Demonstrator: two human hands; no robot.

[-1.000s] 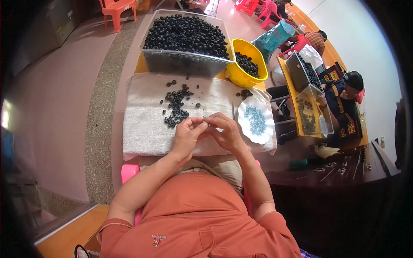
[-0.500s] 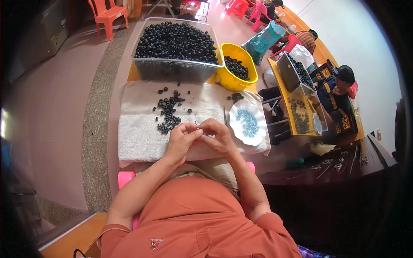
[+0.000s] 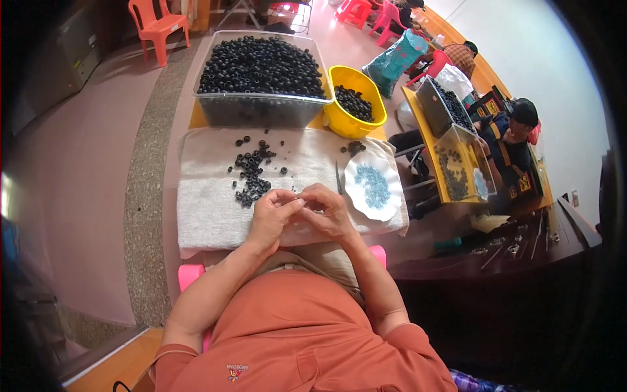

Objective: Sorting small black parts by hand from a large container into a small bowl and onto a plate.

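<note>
My left hand [image 3: 273,214] and my right hand [image 3: 326,210] meet over the near part of a pale cloth [image 3: 209,221]. Both are closed, thumbs and fingertips pinched together around something too small to make out. Just beyond my left hand lies a loose pile of small black ring-shaped parts [image 3: 253,189]. To the right of my right hand is a white plate with a scalloped rim [image 3: 351,196], holding many tiny light-blue pieces [image 3: 373,185]. A thin dark tool [image 3: 339,178] lies between that plate and my right hand.
A large clear bin [image 3: 261,108] full of black parts stands at the table's far side. Beside it is a yellow tub [image 3: 349,124] with more of them. Another person [image 3: 513,140] sits at a table on the right. An orange chair [image 3: 159,29] stands far left.
The view has shifted slightly, so the table and bins appear a little to the left. My hands stay pinched together, with only small finger movements.
</note>
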